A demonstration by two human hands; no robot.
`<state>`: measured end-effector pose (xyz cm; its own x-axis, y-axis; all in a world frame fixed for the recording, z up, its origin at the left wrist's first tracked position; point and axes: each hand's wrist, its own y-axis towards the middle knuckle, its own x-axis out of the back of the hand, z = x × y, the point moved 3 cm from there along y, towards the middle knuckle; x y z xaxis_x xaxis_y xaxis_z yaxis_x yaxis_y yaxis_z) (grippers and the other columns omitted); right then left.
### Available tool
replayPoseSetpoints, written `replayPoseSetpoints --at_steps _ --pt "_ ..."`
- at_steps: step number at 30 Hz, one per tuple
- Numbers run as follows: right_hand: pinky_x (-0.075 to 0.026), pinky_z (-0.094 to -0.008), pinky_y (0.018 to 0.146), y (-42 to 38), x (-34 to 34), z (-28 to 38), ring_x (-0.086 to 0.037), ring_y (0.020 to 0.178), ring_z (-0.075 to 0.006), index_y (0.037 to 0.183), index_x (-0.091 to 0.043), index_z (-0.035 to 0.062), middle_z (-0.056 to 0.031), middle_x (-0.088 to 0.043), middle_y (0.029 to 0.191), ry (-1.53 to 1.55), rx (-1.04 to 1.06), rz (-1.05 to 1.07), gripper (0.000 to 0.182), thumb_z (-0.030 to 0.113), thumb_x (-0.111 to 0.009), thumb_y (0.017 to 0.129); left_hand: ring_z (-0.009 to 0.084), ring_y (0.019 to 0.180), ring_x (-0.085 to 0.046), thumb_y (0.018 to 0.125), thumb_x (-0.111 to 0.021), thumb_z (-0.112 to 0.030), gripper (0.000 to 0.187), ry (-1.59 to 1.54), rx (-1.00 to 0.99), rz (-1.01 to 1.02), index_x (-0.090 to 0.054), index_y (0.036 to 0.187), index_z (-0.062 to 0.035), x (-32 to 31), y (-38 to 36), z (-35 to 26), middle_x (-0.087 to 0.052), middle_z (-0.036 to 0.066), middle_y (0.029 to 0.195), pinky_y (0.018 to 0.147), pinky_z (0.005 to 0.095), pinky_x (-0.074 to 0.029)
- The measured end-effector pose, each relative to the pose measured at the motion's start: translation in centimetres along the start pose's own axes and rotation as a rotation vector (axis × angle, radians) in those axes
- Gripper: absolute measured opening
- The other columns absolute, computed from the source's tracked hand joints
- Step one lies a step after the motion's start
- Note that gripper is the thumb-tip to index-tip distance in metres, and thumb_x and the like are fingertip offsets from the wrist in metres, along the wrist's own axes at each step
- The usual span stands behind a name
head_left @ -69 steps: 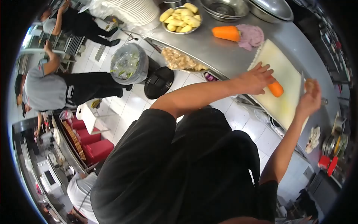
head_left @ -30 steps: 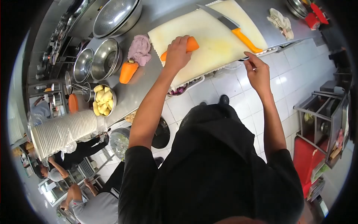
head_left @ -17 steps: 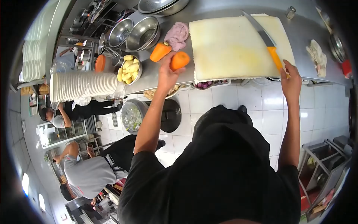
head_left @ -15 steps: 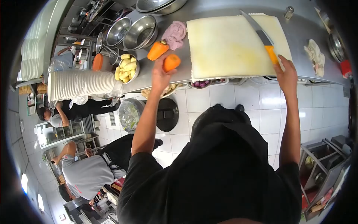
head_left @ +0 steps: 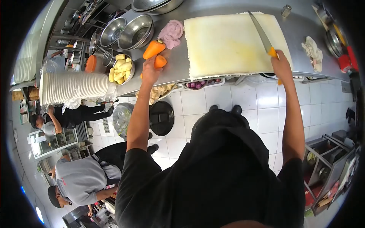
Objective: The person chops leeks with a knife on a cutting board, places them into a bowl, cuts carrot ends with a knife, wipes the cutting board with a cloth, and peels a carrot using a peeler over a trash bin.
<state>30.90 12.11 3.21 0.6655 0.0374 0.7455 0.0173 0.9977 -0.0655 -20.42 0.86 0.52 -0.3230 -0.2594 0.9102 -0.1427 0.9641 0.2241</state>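
My left hand [head_left: 150, 72] is closed around a carrot [head_left: 160, 61], whose orange end shows past my fingers. Just beyond it, on the steel counter, lies another thick carrot [head_left: 154, 49] with a greenish stem end. My right hand [head_left: 282, 65] is wrapped around the orange handle of a large kitchen knife [head_left: 261, 34]. The blade points away over the right side of a white, yellow-stained cutting board [head_left: 224, 45]. A pink cloth [head_left: 171, 34] lies between the carrots and the board.
To the left are a bowl of peeled potatoes [head_left: 122, 69], metal bowls [head_left: 135, 32] and stacked white containers [head_left: 74, 88]. A whitish cloth [head_left: 312, 54] and a small shaker [head_left: 286, 10] lie right. Purple produce [head_left: 203, 83] sits below the counter edge. Two people [head_left: 81, 174] stand at left.
My right hand has closed around the knife handle, which it only touched at the end before. My left hand has brought its carrot lower and closer to the other carrot. The view has shifted slightly.
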Motion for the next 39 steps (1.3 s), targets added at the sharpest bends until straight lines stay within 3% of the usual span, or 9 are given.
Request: replayPoseSetpoints --at_steps 3,5,10,16,27,32,34,36,39 --pt "-0.036 -0.025 0.04 -6.1 1.3 0.7 -0.044 0.046 -0.0086 0.12 -0.05 0.0064 -0.002 -0.049 0.061 0.365 -0.243 0.123 0.035 0.023 -0.053 0.09 0.0361 0.113 -0.048 0.069 -0.074 -0.02 0.062 -0.021 -0.04 -0.135 -0.052 0.125 -0.0066 1.3 1.4 -1.2 -0.055 0.018 0.12 0.097 0.0422 -0.04" --pt "-0.029 -0.0217 0.034 -9.4 0.7 0.1 -0.037 0.04 -0.0045 0.122 -0.05 0.0083 0.0026 -0.043 0.057 0.42 -0.305 0.067 0.032 0.024 -0.052 0.094 0.0359 0.114 -0.048 0.069 -0.074 -0.023 0.063 0.011 -0.016 -0.192 -0.052 0.125 -0.0063 1.9 2.6 -1.3 -0.054 0.018 0.121 0.098 0.0419 -0.04" --pt "-0.034 -0.0229 0.039 -15.2 0.2 1.2 -0.043 0.046 -0.0068 0.123 -0.048 0.0055 -0.0003 -0.047 0.063 0.526 -0.358 0.071 0.032 0.019 -0.051 0.095 0.0334 0.11 -0.055 0.068 -0.076 -0.027 0.07 0.116 0.244 0.045 -0.049 0.128 -0.0015 1.1 6.6 0.9 -0.058 0.02 0.117 0.093 0.0376 -0.044" --pt "-0.039 -0.0214 0.045 -17.7 -1.8 -0.3 -0.048 0.052 -0.0072 0.119 -0.045 0.0046 -0.0041 -0.054 0.072 0.717 -0.381 0.031 0.027 0.012 -0.05 0.094 0.0319 0.108 -0.057 0.062 -0.079 -0.03 0.075 -0.034 0.25 0.176 -0.05 0.126 -0.003 0.3 8.6 3.3 -0.06 0.021 0.116 0.092 0.0392 -0.046" --pt "-0.035 -0.0215 0.039 -17.7 -4.0 3.9 -0.043 0.044 -0.0064 0.116 -0.044 0.0052 -0.0009 -0.048 0.063 0.651 -0.311 0.048 0.026 0.012 -0.051 0.092 0.0362 0.106 -0.05 0.068 -0.078 -0.028 0.068 -0.105 0.034 -0.141 -0.049 0.123 -0.0011 2.4 6.2 0.3 -0.053 0.018 0.111 0.093 0.0415 -0.04" --pt "-0.038 -0.0229 0.042 -16.9 -4.4 4.2 -0.047 0.049 -0.0087 0.113 -0.044 0.007 -0.0017 -0.05 0.065 0.624 -0.267 0.098 0.022 0.012 -0.05 0.092 0.0351 0.104 -0.051 0.068 -0.08 -0.022 0.064 -0.406 -0.12 -0.1 -0.051 0.12 0.0001 4.3 4.9 -6.0 -0.055 0.018 0.107 0.09 0.0404 -0.041" --pt "-0.044 -0.0314 0.049 -16.6 -3.9 4.9 -0.055 0.054 -0.0181 0.114 -0.041 0.0049 -0.0094 -0.055 0.067 0.442 -0.206 0.09 0.026 0.009 -0.05 0.09 0.034 0.104 -0.052 0.066 -0.08 -0.019 0.064 -0.386 -0.184 -0.017 -0.052 0.12 -0.0003 3.4 3.0 -10.8 -0.055 0.017 0.106 0.091 0.0391 -0.042" --pt "-0.044 -0.0456 0.058 -16.2 -3.5 5.3 -0.06 0.068 -0.0435 0.111 -0.039 0.004 -0.0263 -0.059 0.073 0.197 -0.044 0.046 0.026 0.011 -0.05 0.089 0.0335 0.104 -0.051 0.066 -0.08 -0.019 0.065 -0.464 -0.238 0.059 -0.052 0.121 -0.0003 0.4 1.9 -14.1 -0.055 0.017 0.108 0.092 0.0383 -0.041" --pt "-0.045 -0.0494 0.062 -16.0 -1.8 8.5 -0.059 0.071 -0.0441 0.108 -0.04 0.0031 -0.0254 -0.06 0.072 0.099 -0.074 0.073 0.024 0.014 -0.051 0.089 0.0335 0.107 -0.05 0.069 -0.078 -0.021 0.064 -0.44 -0.214 0.157 -0.05 0.123 -0.0001 -2.5 1.3 -17.9 -0.053 0.016 0.114 0.094 0.0385 -0.041"
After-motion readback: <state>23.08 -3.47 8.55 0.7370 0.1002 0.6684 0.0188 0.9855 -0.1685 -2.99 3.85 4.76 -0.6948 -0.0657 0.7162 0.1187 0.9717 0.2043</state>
